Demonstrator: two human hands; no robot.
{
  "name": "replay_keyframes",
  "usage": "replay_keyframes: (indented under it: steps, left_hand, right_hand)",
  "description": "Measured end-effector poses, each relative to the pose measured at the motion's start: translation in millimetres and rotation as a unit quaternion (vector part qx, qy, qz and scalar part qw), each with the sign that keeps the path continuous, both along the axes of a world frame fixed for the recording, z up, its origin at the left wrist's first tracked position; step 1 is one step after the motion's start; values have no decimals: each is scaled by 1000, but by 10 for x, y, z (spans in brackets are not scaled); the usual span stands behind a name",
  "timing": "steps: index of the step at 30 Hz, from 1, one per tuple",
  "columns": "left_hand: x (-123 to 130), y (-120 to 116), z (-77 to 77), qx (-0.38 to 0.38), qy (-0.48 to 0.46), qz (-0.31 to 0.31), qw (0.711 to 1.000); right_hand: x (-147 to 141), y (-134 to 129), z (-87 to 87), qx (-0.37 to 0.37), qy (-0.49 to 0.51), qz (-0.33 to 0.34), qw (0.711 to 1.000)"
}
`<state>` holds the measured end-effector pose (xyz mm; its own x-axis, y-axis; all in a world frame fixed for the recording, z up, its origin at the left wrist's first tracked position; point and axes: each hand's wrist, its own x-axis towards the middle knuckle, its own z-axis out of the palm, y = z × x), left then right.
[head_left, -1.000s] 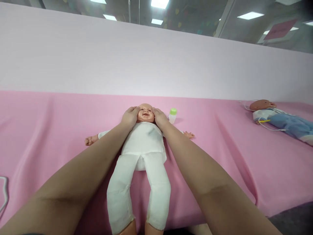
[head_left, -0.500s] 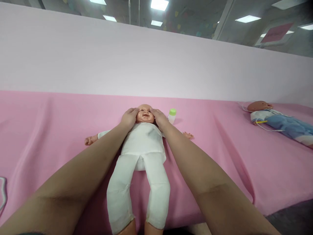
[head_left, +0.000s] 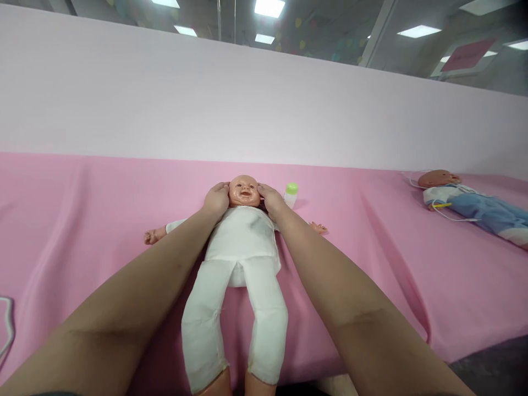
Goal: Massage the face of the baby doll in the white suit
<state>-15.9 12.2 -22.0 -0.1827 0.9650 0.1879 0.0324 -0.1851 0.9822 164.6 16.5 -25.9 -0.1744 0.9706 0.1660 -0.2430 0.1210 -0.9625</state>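
A baby doll with a white cloth body lies on its back on the pink sheet, its head at the far end and its legs toward me. My left hand rests against the left side of its head, and my right hand against the right side. Both hands have their fingers stretched out along the head, some fingertips hidden behind it. The doll's face is uncovered and looks shiny. Just right of my right hand stands a small clear bottle with a green cap.
A second doll in blue and white clothes lies at the far right, with white cords and a yellow strip on it. The pink sheet meets a white wall behind. A white cord shows at the left edge.
My hands have slid outward off the front of the doll's face to the sides of its head, so more of the forehead and cheeks shows. The bottle and second doll stay put.
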Motion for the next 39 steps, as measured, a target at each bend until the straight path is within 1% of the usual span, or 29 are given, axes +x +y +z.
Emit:
replay_keyframes:
  steps: [3, 6, 9, 12, 15, 17, 19, 22, 26, 30, 34, 39]
  left_hand:
    - [7, -54, 45, -4, 6, 0, 1000]
    - [9, -128, 109, -17, 26, 5, 999]
    - [5, -167, 140, -18, 36, -8, 999]
    - [-7, -147, 119, -16, 50, -9, 999]
    - [-26, -92, 74, -11, 61, 4, 998]
    - [-39, -53, 45, -4, 73, 16, 997]
    - [-47, -20, 22, 1, 81, 26, 996]
    - [-45, 1, 3, 1, 66, 24, 998]
    - [-29, -35, 20, -1, 32, 11, 999]
    - [-13, -104, 76, -9, 28, -5, 1000]
    - [-3, -121, 103, -9, 27, -5, 1000]
    - [-6, -93, 97, -10, 57, 14, 998]
  right_hand:
    - [19, -32, 33, -20, 8, 12, 1000]
    - [29, -37, 40, -24, 14, 9, 1000]
    - [25, -30, 34, -30, 14, -1, 999]
    - [23, -14, 21, -38, -6, -32, 999]
    - [29, 14, 0, -26, -27, -52, 998]
    - [29, 39, -14, -27, -25, -51, 998]
    - [25, 58, -21, -44, -10, -46, 998]
    - [18, 57, -10, -66, 11, -33, 997]
    - [20, -8, 29, -52, 11, -24, 998]
    - [26, -53, 44, -33, 0, -23, 999]
    - [29, -8, 16, -13, -6, -24, 1000]
    - [47, 58, -17, 9, -71, -51, 996]
